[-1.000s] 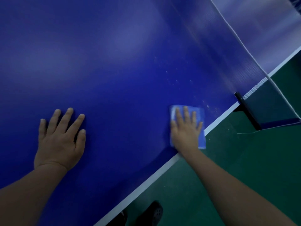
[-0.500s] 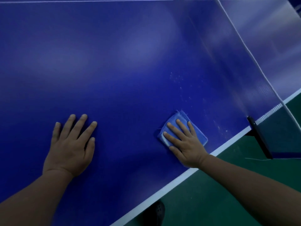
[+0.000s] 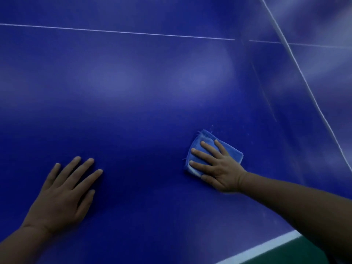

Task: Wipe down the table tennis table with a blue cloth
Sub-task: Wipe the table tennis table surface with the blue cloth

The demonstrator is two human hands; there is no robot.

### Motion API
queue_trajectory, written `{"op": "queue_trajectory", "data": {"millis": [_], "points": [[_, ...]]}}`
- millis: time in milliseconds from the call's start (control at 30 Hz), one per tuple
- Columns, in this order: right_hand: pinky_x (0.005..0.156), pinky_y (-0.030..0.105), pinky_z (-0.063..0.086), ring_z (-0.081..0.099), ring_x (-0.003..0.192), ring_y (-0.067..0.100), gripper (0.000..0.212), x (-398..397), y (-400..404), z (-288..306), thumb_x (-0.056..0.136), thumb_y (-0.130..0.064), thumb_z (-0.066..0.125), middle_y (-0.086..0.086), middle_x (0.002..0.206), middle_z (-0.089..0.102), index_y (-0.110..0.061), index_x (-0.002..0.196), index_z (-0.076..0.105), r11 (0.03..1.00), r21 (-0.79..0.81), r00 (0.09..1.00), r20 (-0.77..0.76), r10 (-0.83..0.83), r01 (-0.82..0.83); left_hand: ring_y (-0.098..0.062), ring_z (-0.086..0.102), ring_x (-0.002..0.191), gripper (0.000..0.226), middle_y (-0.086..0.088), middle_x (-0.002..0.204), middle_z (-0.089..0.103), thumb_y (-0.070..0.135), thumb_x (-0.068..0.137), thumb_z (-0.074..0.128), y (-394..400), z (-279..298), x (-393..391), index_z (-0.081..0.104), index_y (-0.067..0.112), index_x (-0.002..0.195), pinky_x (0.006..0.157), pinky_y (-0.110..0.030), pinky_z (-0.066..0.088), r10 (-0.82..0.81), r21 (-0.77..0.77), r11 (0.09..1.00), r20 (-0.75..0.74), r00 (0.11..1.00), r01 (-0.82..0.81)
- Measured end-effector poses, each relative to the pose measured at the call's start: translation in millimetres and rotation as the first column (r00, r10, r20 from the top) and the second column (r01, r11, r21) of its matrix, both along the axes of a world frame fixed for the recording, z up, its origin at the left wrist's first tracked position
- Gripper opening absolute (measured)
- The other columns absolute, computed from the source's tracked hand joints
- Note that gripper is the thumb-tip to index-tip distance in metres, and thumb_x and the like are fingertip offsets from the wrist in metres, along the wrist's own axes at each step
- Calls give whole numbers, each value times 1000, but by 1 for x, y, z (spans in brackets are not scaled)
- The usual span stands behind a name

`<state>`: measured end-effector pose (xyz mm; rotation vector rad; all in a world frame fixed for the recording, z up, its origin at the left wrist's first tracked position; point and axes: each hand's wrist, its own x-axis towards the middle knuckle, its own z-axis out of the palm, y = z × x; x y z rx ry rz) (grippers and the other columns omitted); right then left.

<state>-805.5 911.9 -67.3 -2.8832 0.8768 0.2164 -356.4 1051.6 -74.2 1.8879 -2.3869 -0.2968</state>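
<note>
Blue cloth (image 3: 231,149), folded small, lies flat on the table tennis surface (image 3: 133,92) near the net (image 3: 304,77); it looks soft, light and apt to bunch, so pressing across its middle suits it. Right hand (image 3: 219,166) presses it with straight, spread fingers; left hand (image 3: 62,193) rests flat, fingers apart

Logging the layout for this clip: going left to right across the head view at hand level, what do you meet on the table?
Left hand flat on the table → bare blue surface → blue cloth with the right hand pressing on it → net's white top cord slanting down at the far right.
</note>
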Motion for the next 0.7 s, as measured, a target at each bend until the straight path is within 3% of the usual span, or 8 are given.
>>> {"op": "queue_trajectory", "data": {"millis": [167, 367, 500, 600, 700], "points": [[118, 65, 9, 8, 154, 33, 51, 9, -95, 3, 104, -48, 27, -2, 165, 23, -37, 154, 31, 980, 7, 980, -10, 199, -199, -34, 32, 143, 64, -15, 152, 42, 49, 100, 23, -45, 14, -67, 56, 8, 137, 118, -60, 16, 298, -39, 951, -141, 944, -306], [119, 63, 12, 16, 152, 34, 52, 47, -189, 2, 103, -48, 27, -1, 164, 26, -35, 153, 35, 976, -12, 976, 6, 216, -216, -32, 30, 146, 62, -12, 154, 40, 42, 93, 31, -159, 16, -149, 53, 9, 140, 120, -53, 12, 500, -48, 842, -308, 809, -538], [120, 60, 7, 15, 153, 33, 55, 69, -239, 1, 102, -51, 22, -3, 165, 23, -36, 154, 32, 991, -21, 992, -1, 130, -130, -28, 22, 149, 60, -8, 159, 32, 39, 94, 34, -219, 14, -177, 46, 12, 146, 122, -52, 9, 557, -11, 816, -252, 791, -578], [121, 58, 4, 12, 153, 29, 54, 82, -272, -2, 102, -51, 24, -6, 165, 20, -38, 155, 27, 998, -38, 999, 23, 48, -47, -22, 7, 153, 67, -4, 164, 20, 48, 95, 22, -230, 5, -186, 34, 18, 153, 123, -49, 0, 576, 25, 814, -153, 803, -580], [121, 59, 4, 10, 154, 27, 55, 93, -307, -5, 102, -53, 21, -8, 166, 18, -41, 155, 24, 999, -42, 999, 32, -6, 7, -22, 6, 153, 69, -4, 164, 20, 51, 94, 19, -233, 1, -186, 35, 18, 153, 123, -50, -1, 568, 19, 821, -117, 815, -570]]}}
